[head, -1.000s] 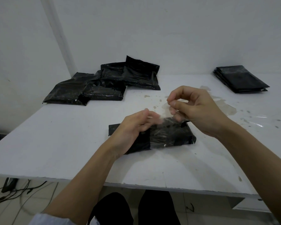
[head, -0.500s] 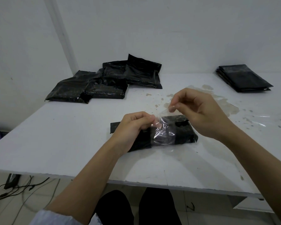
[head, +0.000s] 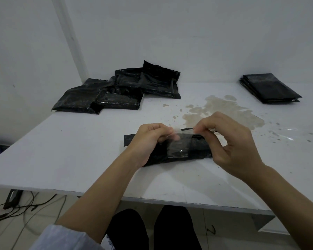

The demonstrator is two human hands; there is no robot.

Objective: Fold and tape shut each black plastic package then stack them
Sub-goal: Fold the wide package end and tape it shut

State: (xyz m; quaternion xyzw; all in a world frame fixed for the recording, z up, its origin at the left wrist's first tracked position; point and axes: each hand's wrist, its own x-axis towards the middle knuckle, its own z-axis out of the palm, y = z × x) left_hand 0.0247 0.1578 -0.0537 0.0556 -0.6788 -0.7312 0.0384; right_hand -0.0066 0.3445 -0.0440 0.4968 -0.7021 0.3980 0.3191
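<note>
Black plastic package [head: 192, 150] is lying folded on the white surface [head: 79, 150] while clear tape [head: 177, 148] is pinched by left hand [head: 148, 141] and right hand [head: 229, 141] fingers, so it could be stuck crooked or wrinkled if pulled unevenly.

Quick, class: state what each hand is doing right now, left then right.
Left hand: fingers curled, pinching one end of the clear tape over the black package.
Right hand: pinching the tape's other end between thumb and fingers.
</note>
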